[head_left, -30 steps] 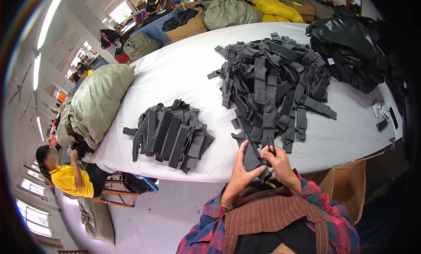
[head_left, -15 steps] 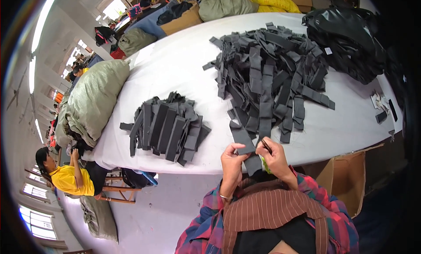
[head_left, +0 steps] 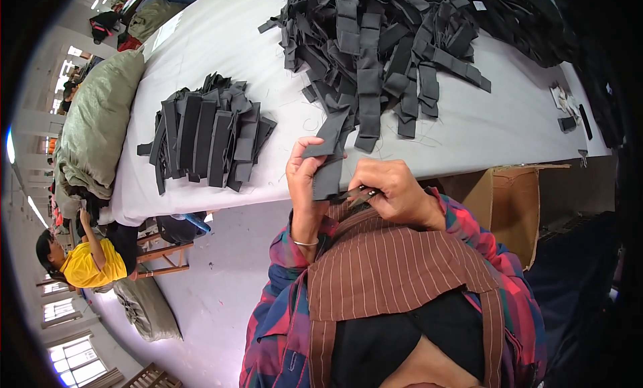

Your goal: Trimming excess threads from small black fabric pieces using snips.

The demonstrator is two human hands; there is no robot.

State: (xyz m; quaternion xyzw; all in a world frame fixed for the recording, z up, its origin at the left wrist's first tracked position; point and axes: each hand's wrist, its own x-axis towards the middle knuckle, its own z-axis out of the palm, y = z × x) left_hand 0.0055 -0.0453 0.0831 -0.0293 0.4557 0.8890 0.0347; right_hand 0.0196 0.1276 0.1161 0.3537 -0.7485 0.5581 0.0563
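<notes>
Near the table's front edge, my left hand (head_left: 303,177) pinches a dark grey fabric strip (head_left: 328,176) between thumb and fingers. The strip's upper part folds over the fingers toward the large heap of similar strips (head_left: 368,56). Closed around a pair of small dark thread snips (head_left: 359,194), my right hand (head_left: 394,188) sits just right of the strip. The blades point left at the strip's lower end; whether they touch it I cannot tell. A smaller pile of flat, folded strips (head_left: 204,133) lies to the left on the white table (head_left: 221,53).
A bulging pale green sack (head_left: 100,123) leans at the table's left edge. Black shiny material (head_left: 519,26) lies at the far right. Below the right edge stands an open cardboard box (head_left: 516,207). A person in yellow (head_left: 94,262) sits at the left.
The view has tilted down and shifted right. My right hand has come away from the strip, its snips now turned left. My left hand holds the strip more upright, with its top folded over.
</notes>
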